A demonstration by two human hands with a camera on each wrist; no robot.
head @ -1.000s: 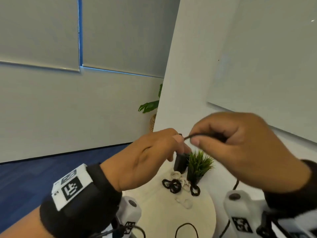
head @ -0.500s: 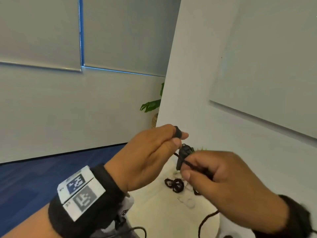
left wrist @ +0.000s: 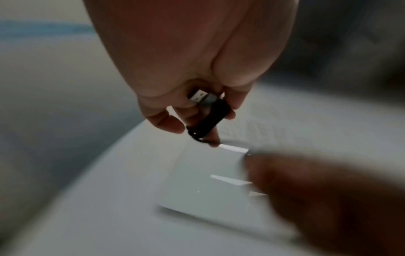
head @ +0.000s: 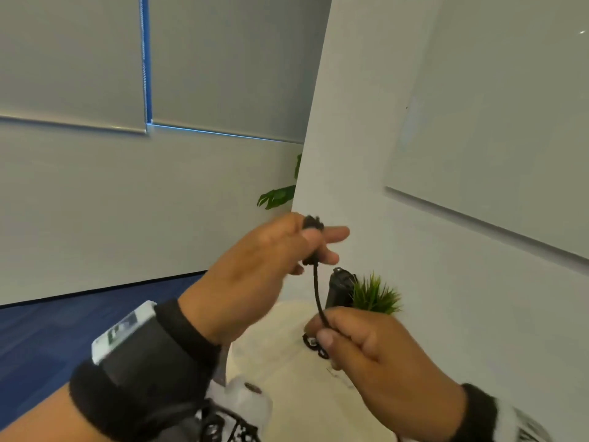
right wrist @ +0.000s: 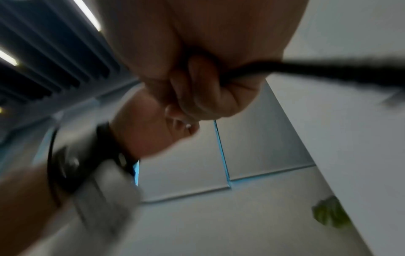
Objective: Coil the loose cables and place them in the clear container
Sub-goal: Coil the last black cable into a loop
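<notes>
A person's left hand [head: 255,269] pinches the plug end of a thin black braided cable [head: 317,291] above a round pale tabletop [head: 287,371], its index finger stretched forward while the other fingers curl round the first turns of a coil. The left wrist view shows the cable's silver USB plug [left wrist: 201,97] tucked against the palm, seemingly anchored there so the loops have a fixed starting point. Just below, the right hand [head: 376,355] is closed round the same cable, gripping it between thumb and curled fingers; a short run stands taut between the two hands, apparently so the right can feed slack up for the next wrap. The right wrist view shows the cable leaving that fist to one side. On the tabletop beyond lie small black coiled cables [head: 314,342], beside a dark upright object [head: 339,288] and a small spiky green artificial plant [head: 376,295]. The clear container cannot be made out with certainty; faint transparent edges near the right hand may be it.
</notes>
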